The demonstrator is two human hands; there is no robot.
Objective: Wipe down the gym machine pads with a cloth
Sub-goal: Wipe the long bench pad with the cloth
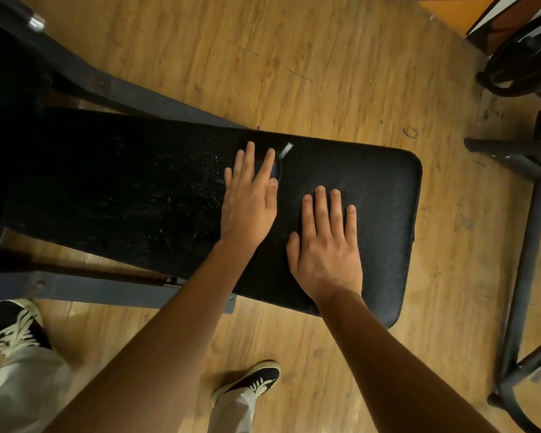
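Observation:
A long black bench pad point(381, 189) runs from the left to the right of centre. Its left part looks rough and worn, its right end smoother. My left hand point(247, 204) lies flat with straight fingers, pressing a small dark cloth point(275, 171) onto the pad near its far edge. Most of the cloth is hidden under the fingers, and a white tag point(285, 150) sticks out beyond them. My right hand point(325, 245) rests flat on the bare pad just to the right, fingers spread, holding nothing.
The bench's grey steel frame point(132, 95) runs under the pad at the left. Dark metal legs of another machine point(519, 245) stand at the right, with a round black wheel point(525, 57) at the top right. My two shoes point(16, 326) point(253, 382) stand on the wooden floor.

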